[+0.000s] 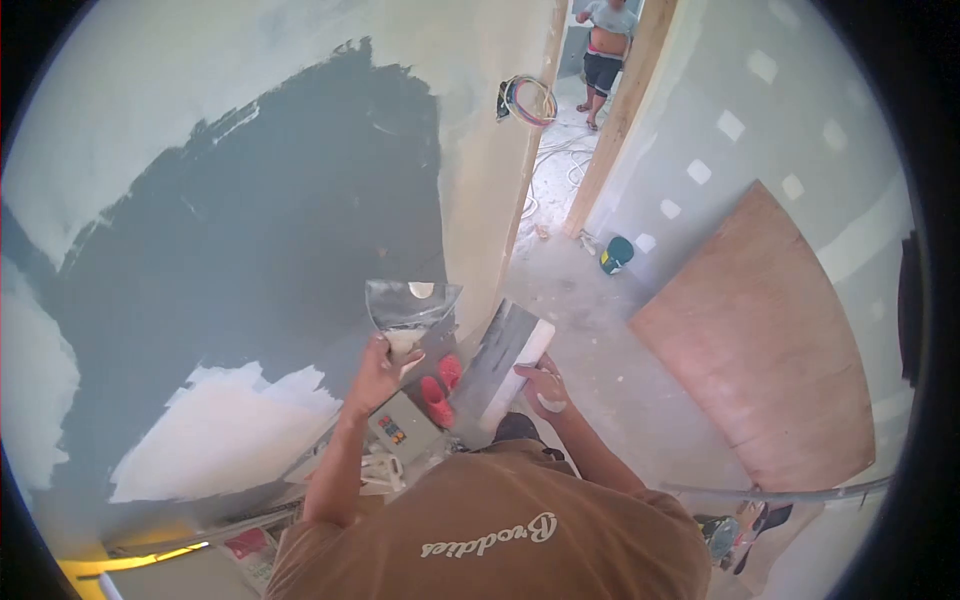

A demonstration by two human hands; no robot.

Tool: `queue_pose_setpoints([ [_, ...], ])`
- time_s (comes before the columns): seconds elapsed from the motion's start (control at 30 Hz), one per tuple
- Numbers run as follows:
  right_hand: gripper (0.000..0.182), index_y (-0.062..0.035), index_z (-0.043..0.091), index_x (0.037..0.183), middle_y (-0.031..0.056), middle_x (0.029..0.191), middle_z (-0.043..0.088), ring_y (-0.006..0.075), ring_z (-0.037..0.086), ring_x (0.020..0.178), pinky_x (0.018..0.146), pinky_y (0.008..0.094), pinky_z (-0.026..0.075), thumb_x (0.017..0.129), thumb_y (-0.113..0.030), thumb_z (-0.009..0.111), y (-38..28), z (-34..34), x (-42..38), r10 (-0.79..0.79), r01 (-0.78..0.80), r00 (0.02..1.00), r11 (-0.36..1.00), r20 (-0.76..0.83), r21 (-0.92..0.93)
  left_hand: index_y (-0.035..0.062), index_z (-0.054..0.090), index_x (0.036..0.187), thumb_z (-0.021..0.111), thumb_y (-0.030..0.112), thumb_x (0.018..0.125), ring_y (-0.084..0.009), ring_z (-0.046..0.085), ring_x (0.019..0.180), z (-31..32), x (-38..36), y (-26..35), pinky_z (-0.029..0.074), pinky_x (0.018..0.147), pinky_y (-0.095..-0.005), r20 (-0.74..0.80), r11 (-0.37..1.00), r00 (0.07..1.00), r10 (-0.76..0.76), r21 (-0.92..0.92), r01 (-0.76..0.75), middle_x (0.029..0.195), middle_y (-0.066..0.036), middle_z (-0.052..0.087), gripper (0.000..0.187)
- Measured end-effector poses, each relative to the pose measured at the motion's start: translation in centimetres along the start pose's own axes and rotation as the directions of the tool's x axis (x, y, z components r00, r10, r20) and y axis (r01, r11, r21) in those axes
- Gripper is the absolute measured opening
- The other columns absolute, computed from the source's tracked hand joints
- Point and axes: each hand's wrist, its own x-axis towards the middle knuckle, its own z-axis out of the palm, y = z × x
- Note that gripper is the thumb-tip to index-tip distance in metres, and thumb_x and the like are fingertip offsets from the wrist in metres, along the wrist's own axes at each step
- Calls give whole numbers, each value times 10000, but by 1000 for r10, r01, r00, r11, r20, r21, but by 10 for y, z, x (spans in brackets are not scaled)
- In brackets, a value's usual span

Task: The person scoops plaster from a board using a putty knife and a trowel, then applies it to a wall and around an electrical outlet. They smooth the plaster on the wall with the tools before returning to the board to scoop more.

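Observation:
My left hand (378, 372) is closed on the handle of a wide putty knife (412, 306), whose broad metal blade points up and carries a pale dab of compound. On the right, my right hand (545, 385) grips a flat rectangular trowel (505, 350) with a light strip of compound along its right edge. The two tools are apart, in front of my chest. Behind them stands a wall with a large dark grey area (300, 200) bordered by pale plaster (230, 430).
Red shoes (437, 400) and a grey box (404, 428) lie below my hands. A brown board (770, 350) leans at the right. A green bucket (616, 256) stands near the doorway, where cables hang (530, 101). Another person (605, 60) stands beyond it.

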Motion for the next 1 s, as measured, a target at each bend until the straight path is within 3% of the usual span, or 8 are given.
queue_pose_setpoints([
  [0.03, 584, 24, 369, 1418, 184, 1373, 517, 305, 492, 1292, 1127, 434, 364, 866, 41, 560, -8, 11, -5, 7, -14, 998, 993, 64, 115, 9, 542, 1257, 647, -24, 846, -321, 602, 1028, 14, 8, 2, 476, 930, -416, -33, 934, 980, -194, -312, 175, 1112, -169, 631, 426],
  [0.07, 584, 24, 369, 1418, 184, 1373, 517, 305, 492, 1292, 1127, 434, 364, 866, 41, 560, -15, 24, -8, 0, -8, 998, 991, 55, 134, 9, 542, 1257, 647, -24, 846, -321, 602, 1028, 16, 18, 5, 476, 930, -416, -14, 937, 982, -189, -302, 176, 1112, -169, 631, 426],
  [0.17, 523, 46, 402, 1359, 165, 1305, 561, 302, 540, 1228, 1097, 454, 400, 870, 20, 586, -39, 66, -13, 258, -321, 947, 802, 192, 503, 35, 499, 1324, 598, -70, 799, -369, 514, 1184, 19, 43, 10, 438, 1005, -420, 120, 994, 987, 105, 3, -106, 1286, -201, 527, 545],
  [0.27, 525, 19, 402, 1368, 157, 1299, 559, 302, 538, 1228, 1094, 460, 403, 874, 16, 580, -55, 66, 0, 138, -197, 978, 852, 153, 484, 31, 431, 1377, 546, -91, 775, -404, 421, 1274, 29, 52, -8, 401, 1064, -432, 410, 946, 904, 124, 227, -233, 1388, -215, 428, 625],
  [0.4, 577, -37, 380, 1402, 130, 1314, 540, 286, 527, 1238, 1110, 459, 389, 860, 37, 563, -59, 14, 37, -83, 89, 996, 907, -32, 412, -38, 350, 1395, 589, -22, 824, -383, 408, 1321, 62, -5, -146, 373, 1100, -404, 459, 918, 818, -347, 344, 196, 1422, -230, 405, 619],
  [0.5, 567, -30, 424, 1375, 121, 1244, 586, 275, 579, 1165, 1052, 430, 455, 832, 37, 573, -19, -39, 108, -243, 317, 928, 913, -283, 255, -12, 464, 1318, 755, 135, 797, -352, 537, 1194, 73, -46, -145, 401, 1052, -396, 443, 831, 705, -554, 246, 499, 1281, -211, 551, 614],
  [0.6, 517, -43, 496, 1317, 115, 1146, 637, 270, 643, 1041, 945, 418, 531, 812, 26, 581, 53, -126, 201, -70, 157, 954, 945, -291, 287, 11, 568, 1210, 799, 245, 774, -353, 629, 1003, 82, -90, -133, 433, 978, -451, 483, 679, 573, -662, 63, 731, 1096, -176, 663, 547],
  [1.0, 502, -134, 514, 1265, 38, 911, 621, 194, 637, 786, 707, 379, 576, 796, -51, 672, 153, -215, 426, -90, 193, 966, 877, -244, 441, 16, 579, 1186, 761, 189, 786, -330, 638, 994, 67, -140, -93, 457, 928, -436, 343, 530, 436, -832, 260, 807, 1085, -161, 673, 473],
])
